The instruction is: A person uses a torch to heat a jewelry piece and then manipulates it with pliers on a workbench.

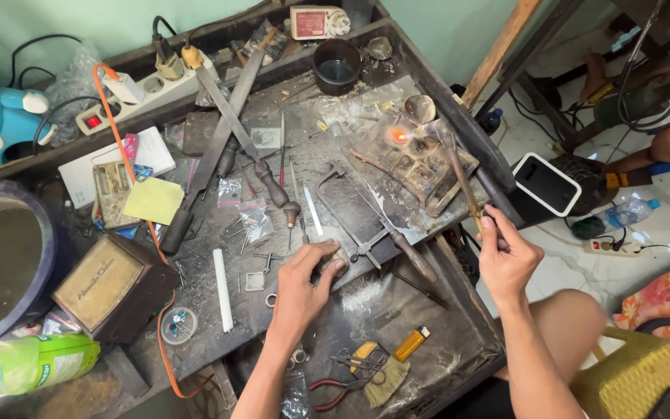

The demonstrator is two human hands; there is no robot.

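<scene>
1. A person is sitting at a cluttered, soot-dark metal workbench (397, 310), seen from above through a head-worn camera.
2. The right hand (505, 260) is closing its fingers around the lower end of a thin torch pipe (459, 174), which is angling up and away over the bench.
3. Just beyond the pipe's far tip, a small orange glow (398, 136) is burning on a charred, pitted soldering block (416, 167) lying flat on the bench.
4. The left hand (304, 287) is resting on the bench, its fingers curling over a small rounded grey lump (336, 258); what the lump is made of cannot be told.
5. A dark round cup (336, 66) is standing at the back of the bench, holding what is looking like dark liquid.
6. A jeweller's saw frame (366, 225) with a wooden handle is lying between the two hands.
7. A white rod (222, 289) is lying left of the left hand.
8. Long metal files (230, 116) are lying crossed further back.
9. A small round tin (177, 324) is holding blue bits.
10. Pliers (335, 388) and an orange lighter (412, 343) are lying on the lower shelf.
11. A white power strip (141, 89) is sitting at the rear.
</scene>
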